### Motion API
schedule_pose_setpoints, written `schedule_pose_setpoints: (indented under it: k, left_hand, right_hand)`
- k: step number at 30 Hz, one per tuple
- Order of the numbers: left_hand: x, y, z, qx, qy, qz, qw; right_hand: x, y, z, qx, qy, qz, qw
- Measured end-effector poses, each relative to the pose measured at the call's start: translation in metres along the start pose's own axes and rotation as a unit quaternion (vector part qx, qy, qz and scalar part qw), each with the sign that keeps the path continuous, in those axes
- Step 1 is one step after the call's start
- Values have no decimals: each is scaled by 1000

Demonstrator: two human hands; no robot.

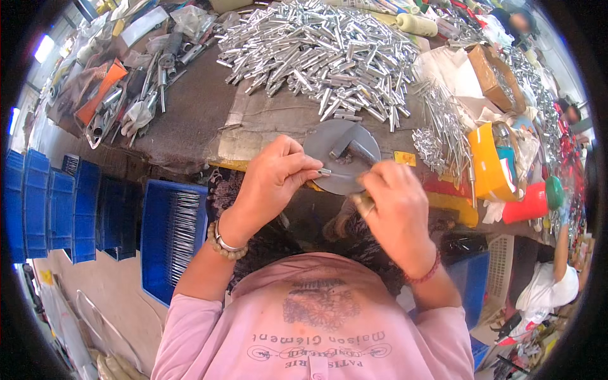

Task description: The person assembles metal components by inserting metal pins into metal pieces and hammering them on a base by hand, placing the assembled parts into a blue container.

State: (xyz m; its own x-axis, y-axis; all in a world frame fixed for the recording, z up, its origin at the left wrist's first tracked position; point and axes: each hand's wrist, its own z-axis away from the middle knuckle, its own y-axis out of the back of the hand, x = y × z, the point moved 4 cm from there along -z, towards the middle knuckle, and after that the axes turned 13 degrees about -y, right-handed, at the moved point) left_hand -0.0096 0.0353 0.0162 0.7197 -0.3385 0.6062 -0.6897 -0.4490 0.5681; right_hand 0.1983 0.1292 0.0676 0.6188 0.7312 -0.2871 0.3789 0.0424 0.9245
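We see the left hand point(272, 180) pinching a small shiny metal pin point(325, 171) at the workbench's near edge, over a round grey metal disc point(342, 166) — the right hand point(396, 212) curls closed beside it, its fingertips' hold hidden. Bright aluminium rods point(316, 50) heap behind.

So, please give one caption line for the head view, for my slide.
Both hands, left hand and right hand, pinch a small metal part by a grey round plate.

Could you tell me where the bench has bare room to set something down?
The dark bench top is bare between the tool clutter and the metal tube pile, down to the grey disc. Right of the pile it is crowded.
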Motion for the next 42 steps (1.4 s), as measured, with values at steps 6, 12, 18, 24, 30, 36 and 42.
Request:
schedule_pose_setpoints:
  k: [6, 12, 18, 24, 30, 36, 42]
  left_hand:
    - [15, -2, 6, 63, -38, -16, 997]
    - [24, -31, 51, 170, 206, 232, 935]
    - [23, -37, 56, 159, 299, 379, 861]
    - [26, -29, 57, 190, 291, 390, 853]
    - [2, 29, 96, 266, 300, 358, 844]
    - [-71, 109, 211, 395, 423, 168, 798]
    - [-202, 132, 358, 463, 532, 154, 692]
  right_hand:
    - [-8, -22, 27, -60, -74, -188, 978]
    - [-8, -47, 40, -293, -266, -487, 778]
    - [-19, -51, 47, -332, -300, -507, 737]
    - [-27, -67, 50, -278, -208, -432, 833]
    - [-13, -47, 32, -204, -199, -488, 825]
    - [2, -54, 10, -146, -243, -551, 785]
    - [3, -59, 7, -133, -258, -528, 798]
